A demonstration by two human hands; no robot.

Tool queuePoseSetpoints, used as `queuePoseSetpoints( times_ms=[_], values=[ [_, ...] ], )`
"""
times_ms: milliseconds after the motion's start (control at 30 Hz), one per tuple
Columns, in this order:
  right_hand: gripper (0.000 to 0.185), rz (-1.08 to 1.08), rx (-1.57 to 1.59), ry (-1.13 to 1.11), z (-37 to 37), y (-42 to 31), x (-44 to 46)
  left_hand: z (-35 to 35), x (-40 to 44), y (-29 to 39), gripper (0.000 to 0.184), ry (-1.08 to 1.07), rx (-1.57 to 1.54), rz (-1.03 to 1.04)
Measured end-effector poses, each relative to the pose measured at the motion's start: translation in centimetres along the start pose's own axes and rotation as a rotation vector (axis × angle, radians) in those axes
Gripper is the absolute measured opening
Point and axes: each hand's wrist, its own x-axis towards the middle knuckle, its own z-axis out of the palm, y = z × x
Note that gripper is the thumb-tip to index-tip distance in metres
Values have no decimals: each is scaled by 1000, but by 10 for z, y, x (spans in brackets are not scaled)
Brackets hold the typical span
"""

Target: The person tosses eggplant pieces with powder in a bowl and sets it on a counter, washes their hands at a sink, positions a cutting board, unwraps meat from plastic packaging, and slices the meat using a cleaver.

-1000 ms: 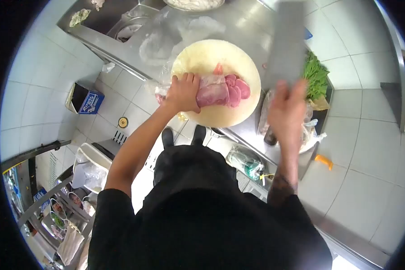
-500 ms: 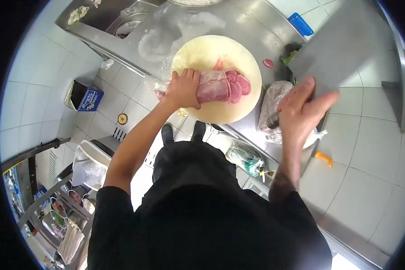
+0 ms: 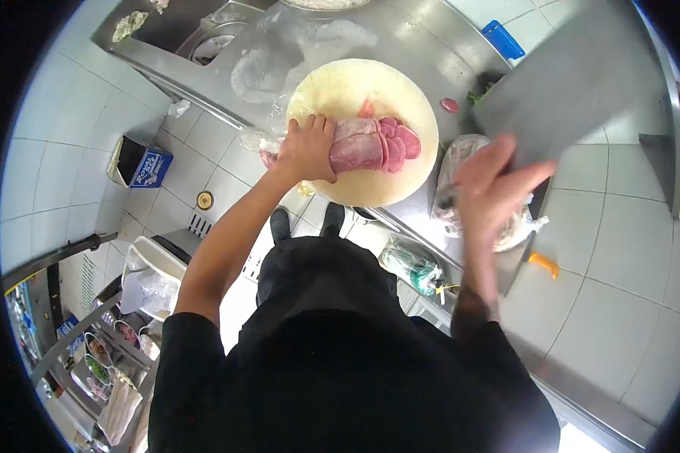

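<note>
My left hand [image 3: 307, 149] is wrapped over the near end of a piece of raw meat [image 3: 357, 149], pressing it on a round cream cutting board [image 3: 332, 90]. Thin overlapping slices [image 3: 400, 143] lie at the meat's right end. Clear plastic film [image 3: 258, 140] sticks out left of my hand. Raised to the right of the board, my right hand [image 3: 495, 185] grips a large cleaver [image 3: 574, 83]. Its wide grey blade is smeared by motion and points up and right, apart from the meat. Most of the handle is hidden by my fingers.
Steel counter [image 3: 400, 38] carries the board, with a sink [image 3: 174, 26] at upper left. A bagged item [image 3: 461, 162] lies under my right hand. One loose slice [image 3: 449, 105] and a blue object [image 3: 503, 39] sit further right, and an orange handle [image 3: 544, 264] lower down.
My right hand and the cleaver have shifted slightly left. My left hand, the meat and its slices stay in place.
</note>
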Motion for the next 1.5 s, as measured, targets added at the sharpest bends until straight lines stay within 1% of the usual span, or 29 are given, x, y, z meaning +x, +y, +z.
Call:
queuePoseSetpoints(
  times_ms=[67, 133, 167, 233, 267, 300, 333, 367, 433, 500, 533, 567, 600, 700, 733, 767, 833, 867, 933, 967, 1033, 1067, 1133, 1167, 1200, 1300, 1333, 1467, 1500],
  values=[
    [26, -18, -131, -123, 42, 49, -38, 5, -2, -2, 93, 69, -20, 14],
    [22, -20, -335, -464, 72, 79, -61, 4, 0, -2, 94, 88, -9, 14],
    [20, 68, -308, -667, 71, 93, -62, 5, -4, -1, 95, 83, 3, 30],
    [18, -101, -262, -668, 46, 81, -29, -2, 5, -7, 95, 96, 13, 7],
    [26, 20, -299, -718, 24, 42, -8, 4, -2, 1, 96, 54, -1, 16],
    [24, -95, -220, -571, 8, 28, 3, 7, -2, 2, 96, 56, -5, 21],
    [20, -116, -327, -419, -8, 3, 13, 7, 3, -1, 96, 70, -3, 11],
    [20, -124, -330, -424, -20, -20, 21, 10, 2, -2, 95, 67, -5, -1],
    [21, 154, -58, -125, -30, -51, 21, 6, -2, 0, 95, 41, -4, 3],
    [27, -37, 9, 57, 13, 2, -4, 3, 0, -1, 95, 39, -1, 6],
    [30, -77, -231, -16, 36, 36, -28, 4, 0, -1, 95, 36, -13, 5],
    [38, -56, -330, -406, 55, 71, -54, 4, 1, -2, 95, 39, -22, 5],
    [44, 195, -371, -805, 69, 89, -75, 7, 0, -1, 95, 41, -22, 6],
    [49, 244, -313, -870, 56, 93, -77, 3, 10, -7, 95, 41, -1, -20],
    [41, 87, -199, -759, 49, 83, -72, 5, 2, -5, 95, 18, -8, 1],
    [31, 379, -44, -902, 35, 76, -58, 8, -6, 1, 95, -7, -23, 22],
    [25, 457, 226, -907, 37, 101, -47, -1, 8, -1, 96, 29, -20, 35],
    [25, 466, 229, -900, 43, 115, -49, 0, 6, 0, 95, 25, -17, 33],
    [26, 603, 517, -931, 57, 132, -42, 2, 2, 2, 95, 20, -8, 32],
    [26, 603, 524, -928, 58, 134, -46, 3, 1, 2, 96, 23, -1, 34],
    [26, 412, 177, -824, 54, 110, -51, 2, 0, 0, 98, 28, 29, 46],
    [26, 372, 13, -882, 38, 94, -54, 4, -2, 2, 98, 23, 25, 30],
    [28, 57, -205, -792, 27, 134, -93, 0, -2, 6, 98, 38, 23, 13],
    [31, 212, -267, -891, 4, 108, -93, -1, -7, 8, 97, 23, -3, -10],
    [33, 127, -264, -894, -13, 105, -99, -1, -10, 9, 96, 6, -30, -33],
    [31, 125, -295, -908, -39, 98, -79, 1, -12, 6, 96, 8, -43, -8],
    [28, 54, -286, -819, -44, 88, -67, 2, -11, 5, 96, 7, -39, 1],
    [23, 56, -256, -255, -72, 10, -17, 3, -9, 5, 95, 28, -17, 30],
    [23, 61, -255, -261, -73, -2, -9, 2, -8, 5, 95, 17, -14, 30]
  ],
)
